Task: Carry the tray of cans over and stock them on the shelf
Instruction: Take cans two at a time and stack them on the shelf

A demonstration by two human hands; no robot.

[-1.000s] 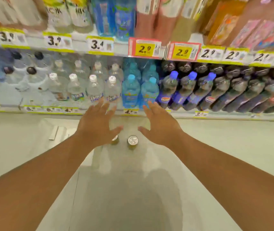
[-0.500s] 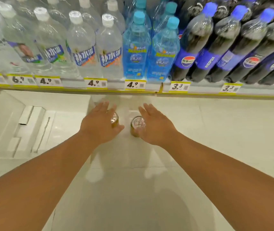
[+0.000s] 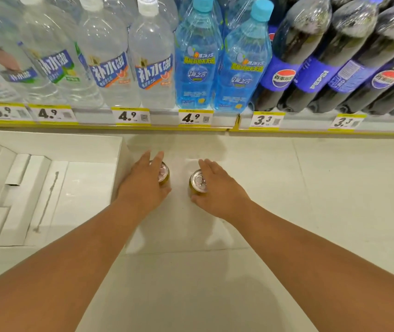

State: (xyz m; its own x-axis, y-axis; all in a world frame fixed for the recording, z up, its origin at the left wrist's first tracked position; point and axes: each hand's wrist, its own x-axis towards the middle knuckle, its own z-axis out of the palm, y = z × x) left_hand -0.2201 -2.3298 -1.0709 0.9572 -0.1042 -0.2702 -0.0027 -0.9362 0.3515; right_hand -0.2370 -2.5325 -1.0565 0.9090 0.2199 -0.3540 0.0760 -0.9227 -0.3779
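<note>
Two small gold cans with silver pull-tab lids stand upright on the pale floor in front of the bottom shelf (image 3: 167, 116). My left hand (image 3: 143, 185) lies over the left can (image 3: 163, 172), with the thumb curled round its near side, and hides most of it. My right hand (image 3: 219, 190) cups the right can (image 3: 197, 182) from the right, thumb under its near side and fingers reaching past it. The white cardboard tray (image 3: 54, 144) lies on the floor at the left with no cans in it.
The bottom shelf holds clear water bottles (image 3: 109, 56), blue bottles (image 3: 198, 56) and dark cola bottles (image 3: 294, 56) behind yellow price tags. The tray's right wall stands close to my left hand. Pale floor tiles stretch to the right and towards me.
The view has dropped and closed in on the floor. Both hands have gone down from above the cans and closed in until they touch them, one hand on each can.
</note>
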